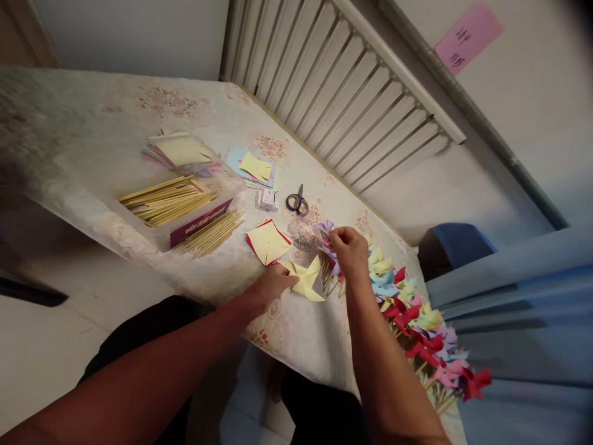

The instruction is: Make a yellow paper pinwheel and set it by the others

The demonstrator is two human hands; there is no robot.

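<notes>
My left hand (277, 283) pinches the edge of a yellow paper pinwheel (306, 279) with its blades folded in, held just above the table. My right hand (348, 246) is raised to the right of it, thumb and fingertips pressed together; whatever is between them is too small to make out. Close to those fingertips lies a clear bag or dish of small shiny pieces (304, 237). Purple pinwheels (328, 250) on sticks are partly hidden behind my right hand. Left of the yellow pinwheel is a stack of slit paper squares (269, 243), yellow over red.
Finished pinwheels (424, 321) on sticks crowd the table's right side. Scissors (297, 201), a small box (267, 199) and more paper squares (256, 167) lie farther back. A plastic box (201, 220) holds wooden sticks (169, 199), with more beside it. A radiator (343, 93) borders the table.
</notes>
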